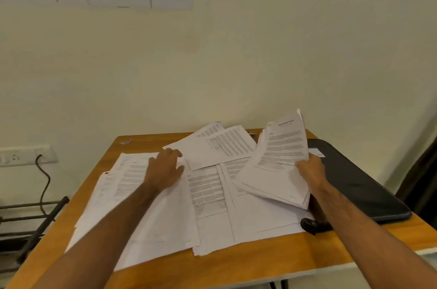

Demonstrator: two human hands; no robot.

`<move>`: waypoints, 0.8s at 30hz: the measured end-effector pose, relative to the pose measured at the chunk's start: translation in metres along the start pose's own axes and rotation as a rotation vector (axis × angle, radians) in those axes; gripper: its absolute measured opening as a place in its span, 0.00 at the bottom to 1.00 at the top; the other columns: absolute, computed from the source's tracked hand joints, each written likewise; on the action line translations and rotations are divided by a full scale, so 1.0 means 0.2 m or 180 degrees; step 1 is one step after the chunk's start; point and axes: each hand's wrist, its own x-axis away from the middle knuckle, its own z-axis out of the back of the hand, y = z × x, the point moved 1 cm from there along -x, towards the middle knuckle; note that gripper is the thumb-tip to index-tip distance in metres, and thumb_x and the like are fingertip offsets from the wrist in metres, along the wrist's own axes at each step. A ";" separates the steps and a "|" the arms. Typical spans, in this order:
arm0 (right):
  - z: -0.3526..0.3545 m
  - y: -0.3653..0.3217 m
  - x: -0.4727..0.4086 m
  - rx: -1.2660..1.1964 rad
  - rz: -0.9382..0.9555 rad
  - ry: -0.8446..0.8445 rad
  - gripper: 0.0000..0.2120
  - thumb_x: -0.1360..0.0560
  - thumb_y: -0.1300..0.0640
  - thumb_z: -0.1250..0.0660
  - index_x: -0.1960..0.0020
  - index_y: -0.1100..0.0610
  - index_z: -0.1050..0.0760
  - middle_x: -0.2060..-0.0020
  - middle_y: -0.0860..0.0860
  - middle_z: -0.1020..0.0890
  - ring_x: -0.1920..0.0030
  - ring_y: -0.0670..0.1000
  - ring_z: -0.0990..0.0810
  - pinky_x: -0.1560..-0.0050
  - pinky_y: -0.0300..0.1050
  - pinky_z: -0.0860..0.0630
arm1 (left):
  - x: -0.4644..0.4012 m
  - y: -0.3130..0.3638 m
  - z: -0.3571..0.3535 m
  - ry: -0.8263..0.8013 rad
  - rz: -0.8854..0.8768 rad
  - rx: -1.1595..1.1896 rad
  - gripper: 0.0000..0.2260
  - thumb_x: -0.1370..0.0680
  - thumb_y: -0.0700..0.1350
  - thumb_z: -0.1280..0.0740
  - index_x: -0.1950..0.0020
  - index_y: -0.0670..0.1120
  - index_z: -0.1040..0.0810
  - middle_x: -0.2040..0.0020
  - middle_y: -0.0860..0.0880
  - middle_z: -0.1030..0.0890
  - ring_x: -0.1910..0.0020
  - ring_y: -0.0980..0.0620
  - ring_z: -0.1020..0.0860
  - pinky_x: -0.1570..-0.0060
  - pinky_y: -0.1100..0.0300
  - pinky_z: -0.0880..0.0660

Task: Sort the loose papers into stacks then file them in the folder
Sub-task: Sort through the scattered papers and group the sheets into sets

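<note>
Both forearms reach in from the near edge over the wooden table (236, 265). At the left, the left hand (164, 170) lies with fingers straight and spread, pressing on the left pile of papers (132, 206), whose long axis runs from near-left toward far-right. Between the hands, more loose sheets (220, 146) overlap at mixed angles, printed sides up. To the right, the right hand (311, 170) grips a held sheaf (276, 165) by its right edge, thumb on top; the sheaf tilts up with its title end pointing to the far side, long axis near to far. Beyond it at the far right lies the black folder (359, 175), closed and flat, just beside a small black clip (312, 225).

Risk, as I judge it: the sheaf is pinched at one edge only, so lower pages could fan out and slip back into the unsorted heap; the left pile overhangs the table's left edge and might slide off if nudged.
</note>
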 end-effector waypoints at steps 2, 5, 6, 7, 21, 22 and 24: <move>0.03 0.03 -0.03 0.0180 -0.0108 -0.0031 0.18 0.22 0.65 0.38 0.32 0.60 0.24 0.39 0.60 0.19 0.48 0.59 0.20 0.50 0.51 0.20 | -0.09 0.15 -0.06 -0.0177 -0.0331 -0.0075 0.22 0.20 0.56 0.36 0.28 0.51 0.33 0.29 0.49 0.29 0.33 0.46 0.28 0.33 0.46 0.35; 0.04 0.08 -0.08 0.0179 -0.0209 -0.0129 0.17 0.22 0.64 0.36 0.34 0.61 0.23 0.41 0.59 0.18 0.49 0.58 0.20 0.49 0.53 0.19 | -0.21 0.26 -0.15 -0.0542 -0.0504 -0.0493 0.27 0.22 0.58 0.38 0.26 0.49 0.37 0.30 0.48 0.29 0.34 0.46 0.27 0.33 0.45 0.36; 0.04 0.09 -0.09 0.0161 -0.0226 -0.0146 0.16 0.22 0.64 0.36 0.35 0.60 0.22 0.42 0.58 0.18 0.49 0.58 0.19 0.48 0.53 0.19 | -0.25 0.28 -0.18 -0.0635 -0.0497 -0.0602 0.26 0.21 0.58 0.39 0.27 0.48 0.37 0.31 0.48 0.28 0.35 0.46 0.27 0.32 0.45 0.36; 0.04 0.10 -0.10 0.0156 -0.0214 -0.0180 0.16 0.22 0.64 0.36 0.35 0.60 0.22 0.43 0.57 0.18 0.50 0.57 0.19 0.50 0.52 0.19 | -0.26 0.29 -0.21 -0.0665 -0.0500 -0.0679 0.23 0.21 0.57 0.41 0.28 0.49 0.36 0.33 0.48 0.26 0.36 0.47 0.26 0.32 0.44 0.37; 0.09 0.14 -0.12 -0.0745 -0.0376 -0.0490 0.12 0.23 0.66 0.35 0.42 0.56 0.21 0.46 0.55 0.16 0.48 0.58 0.17 0.41 0.60 0.20 | -0.33 0.38 0.01 0.1126 -0.0929 -0.0714 0.06 0.24 0.38 0.32 0.50 0.47 0.19 0.61 0.48 0.15 0.68 0.47 0.19 0.66 0.57 0.23; 0.09 0.12 -0.12 -0.0818 -0.0393 -0.0507 0.13 0.22 0.68 0.35 0.40 0.58 0.21 0.46 0.56 0.16 0.47 0.59 0.17 0.41 0.59 0.20 | -0.34 0.37 0.09 0.1321 -0.0975 -0.0661 0.06 0.26 0.36 0.30 0.52 0.46 0.19 0.63 0.48 0.16 0.71 0.46 0.20 0.68 0.57 0.25; 0.09 0.08 -0.09 -0.0942 -0.0398 -0.0536 0.16 0.21 0.69 0.36 0.35 0.62 0.23 0.45 0.57 0.17 0.46 0.60 0.18 0.42 0.57 0.21 | -0.33 0.35 0.24 0.1770 -0.1106 -0.0719 0.08 0.29 0.34 0.28 0.55 0.45 0.19 0.66 0.47 0.18 0.73 0.45 0.22 0.67 0.56 0.29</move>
